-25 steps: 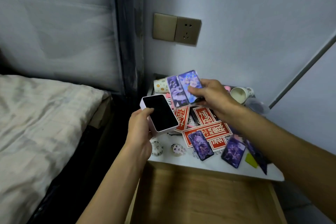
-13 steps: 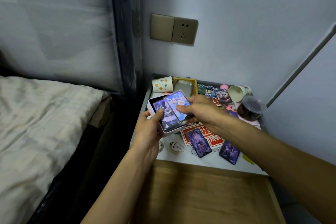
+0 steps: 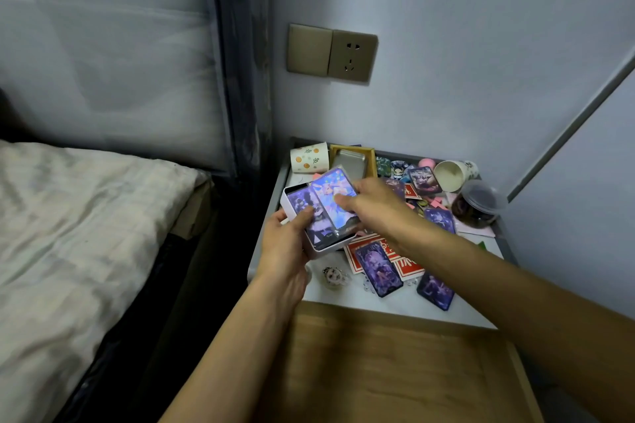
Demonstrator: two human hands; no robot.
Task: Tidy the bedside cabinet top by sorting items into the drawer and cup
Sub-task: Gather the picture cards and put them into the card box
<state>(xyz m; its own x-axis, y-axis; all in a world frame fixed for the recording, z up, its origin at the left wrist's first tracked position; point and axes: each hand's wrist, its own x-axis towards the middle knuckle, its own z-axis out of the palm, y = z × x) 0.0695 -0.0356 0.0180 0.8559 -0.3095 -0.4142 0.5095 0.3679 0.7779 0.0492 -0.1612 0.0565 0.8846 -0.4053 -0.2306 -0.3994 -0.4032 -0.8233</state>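
The purple picture cards at the centre of the frame are glossy and catch the light. Under them, the small white box looks smooth and matt. The pale worktop is smooth with a faint sheen. The light-brown drawer at lower centre is matt wood with visible grain. Above the centre, a white paper cup with orange dots looks matt, and at right a clear plastic tub shines. The cream bed sheet on the left is crumpled cloth. The bronze-coloured wall socket plate has a satin finish.
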